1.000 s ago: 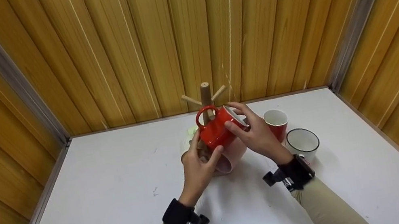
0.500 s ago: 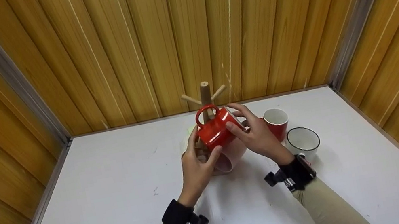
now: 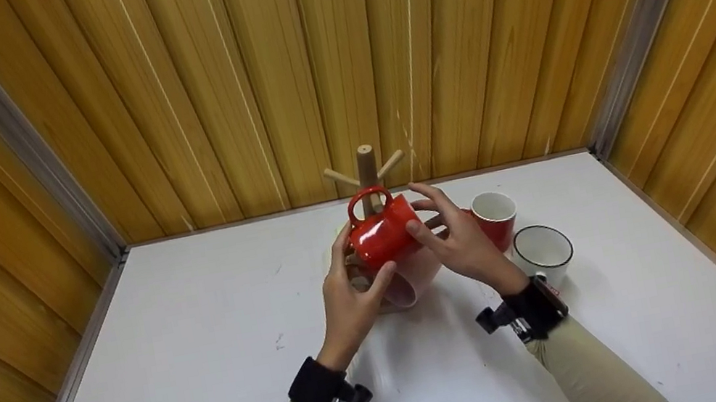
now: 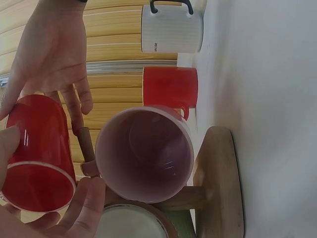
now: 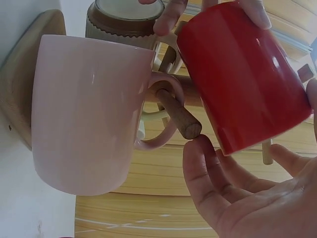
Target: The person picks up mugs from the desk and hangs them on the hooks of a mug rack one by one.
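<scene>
A red mug (image 3: pixel 384 234) is held tilted before the post of a wooden mug rack (image 3: pixel 366 164), handle uppermost. My left hand (image 3: pixel 349 306) grips the base end between thumb and fingers. At the rim end is my right hand (image 3: pixel 462 241), its fingers loosely spread and its thumb at the mug's side. The handle loop overlaps an upper peg; whether the peg passes through it I cannot tell. Below, a pink mug (image 5: pixel 91 114) hangs with its handle over a lower peg (image 5: pixel 181 116). A brown-rimmed mug (image 5: pixel 128 17) is on the rack's other side, partly hidden.
To the right of the rack, a second red mug (image 3: pixel 496 221) and a white mug with a dark rim (image 3: pixel 543 249) stand upright on the white table (image 3: pixel 207 345). Two upper pegs, one a left peg (image 3: pixel 340 177), stick out. Wood-patterned walls (image 3: pixel 278 82) surround the table.
The red mug has shifted slightly left and its rim has turned away from view. A gap has opened between the rim and the right fingers, while the right hand stays nearly in place.
</scene>
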{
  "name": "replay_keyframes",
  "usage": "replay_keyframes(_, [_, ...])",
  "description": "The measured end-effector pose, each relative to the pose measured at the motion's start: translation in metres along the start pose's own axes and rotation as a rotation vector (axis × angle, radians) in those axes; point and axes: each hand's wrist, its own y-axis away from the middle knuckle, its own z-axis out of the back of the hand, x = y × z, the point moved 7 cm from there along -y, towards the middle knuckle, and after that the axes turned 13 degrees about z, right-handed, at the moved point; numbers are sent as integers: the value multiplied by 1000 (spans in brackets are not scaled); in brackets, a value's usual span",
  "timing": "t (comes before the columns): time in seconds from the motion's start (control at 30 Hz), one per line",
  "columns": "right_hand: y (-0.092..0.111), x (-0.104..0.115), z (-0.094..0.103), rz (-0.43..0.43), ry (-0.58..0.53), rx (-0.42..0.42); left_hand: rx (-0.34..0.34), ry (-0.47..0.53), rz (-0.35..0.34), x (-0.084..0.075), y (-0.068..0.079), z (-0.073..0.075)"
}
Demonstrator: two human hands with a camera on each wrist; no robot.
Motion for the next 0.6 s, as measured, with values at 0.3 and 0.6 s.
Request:
replay_keyframes(0.3, [-2, 4, -2, 9, -4, 4, -2, 27, 0, 1, -1, 2])
replay_keyframes(0.6, [1, 1, -6, -9, -26, 3, 0, 7, 6, 2, 0, 4])
